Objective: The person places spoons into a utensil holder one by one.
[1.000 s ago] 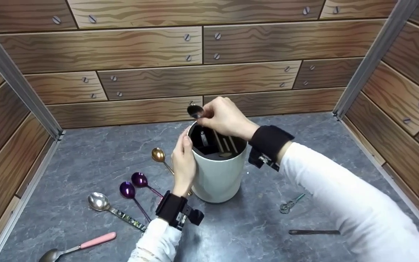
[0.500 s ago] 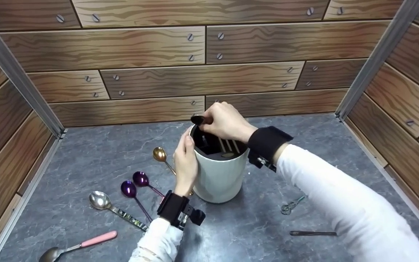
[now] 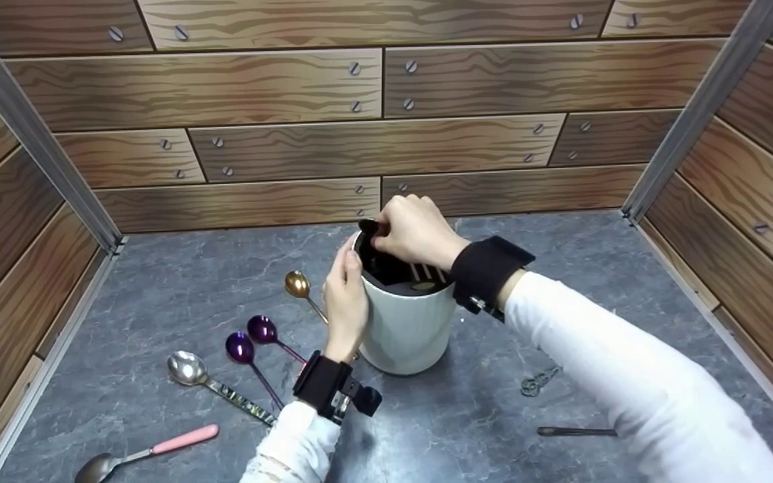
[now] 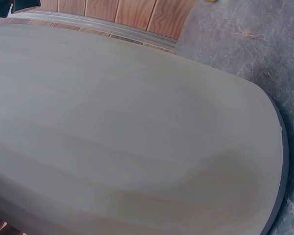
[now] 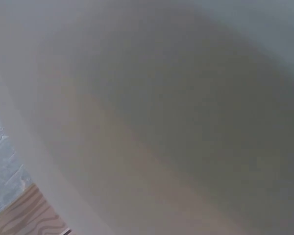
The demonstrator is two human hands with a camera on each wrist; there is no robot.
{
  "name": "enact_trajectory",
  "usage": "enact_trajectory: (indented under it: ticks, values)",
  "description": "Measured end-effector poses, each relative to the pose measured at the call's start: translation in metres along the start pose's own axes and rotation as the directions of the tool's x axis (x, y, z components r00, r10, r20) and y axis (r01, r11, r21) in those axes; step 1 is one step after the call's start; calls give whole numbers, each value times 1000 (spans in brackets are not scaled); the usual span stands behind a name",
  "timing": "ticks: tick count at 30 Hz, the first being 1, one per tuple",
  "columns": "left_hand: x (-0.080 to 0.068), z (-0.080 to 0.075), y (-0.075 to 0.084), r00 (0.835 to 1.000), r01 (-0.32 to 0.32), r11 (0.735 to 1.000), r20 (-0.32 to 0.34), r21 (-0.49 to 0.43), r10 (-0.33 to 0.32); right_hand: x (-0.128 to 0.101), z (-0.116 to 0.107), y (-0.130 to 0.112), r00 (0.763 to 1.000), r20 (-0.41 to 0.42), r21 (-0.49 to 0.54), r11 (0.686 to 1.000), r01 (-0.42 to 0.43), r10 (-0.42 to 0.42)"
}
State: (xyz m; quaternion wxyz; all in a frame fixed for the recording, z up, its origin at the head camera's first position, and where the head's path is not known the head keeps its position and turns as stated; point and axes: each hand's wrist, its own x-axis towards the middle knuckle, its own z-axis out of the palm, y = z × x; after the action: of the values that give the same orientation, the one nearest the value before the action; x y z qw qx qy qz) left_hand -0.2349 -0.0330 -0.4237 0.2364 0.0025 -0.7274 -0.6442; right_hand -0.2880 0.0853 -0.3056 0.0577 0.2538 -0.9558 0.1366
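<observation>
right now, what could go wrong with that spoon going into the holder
1. The right hand pinches the dark spoon right at the holder's rim; it could catch on the slotted insert rather than drop in.
2. The left hand grips only one side of the tall holder, so a hard push might tip it.
3. The gold spoon lying beside it could get knocked.

I can read no text, label, brand, number or sign from here: none on the white cylindrical cutlery holder [image 3: 405, 329], none on the wood-grain wall panels [image 3: 225, 87] behind it, none on the grey marbled tabletop [image 3: 158, 282] under it.
</observation>
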Motion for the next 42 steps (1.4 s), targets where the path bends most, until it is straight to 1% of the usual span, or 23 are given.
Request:
enact_trajectory:
  ticks: [8, 15, 22, 28, 36, 40, 42]
  values:
    - [0, 0, -1, 1000, 10, 1000, 8, -9, -10, -2, 0, -1, 1000, 16, -10, 1000, 9, -9]
    - [0, 0, 0, 1000, 2, 1000, 6, -15, -2, -4, 0, -2, 999, 20, -25, 999, 28, -27]
    - [-1, 1, 0, 1000, 31, 999, 8, -40, -30, -9, 2, -1, 996, 14, -64, 993, 94, -94]
    - [-6, 4, -5, 999, 28, 995, 48, -91, -23, -13, 4, -1, 991, 3, -74, 989, 130, -131]
    - [-5, 5, -7, 998, 29, 990, 64, -142, -20, -18, 4, -2, 985, -18, -81, 982, 169, -171]
    - [-6, 5, -7, 996, 42, 988, 80, -152, -30, -20, 4, -2, 976, -42, -116, 972, 206, -212]
    - [-5, 5, -7, 996, 38, 989, 82, -144, -26, -21, 5, -1, 970, -49, -131, 965, 228, -236]
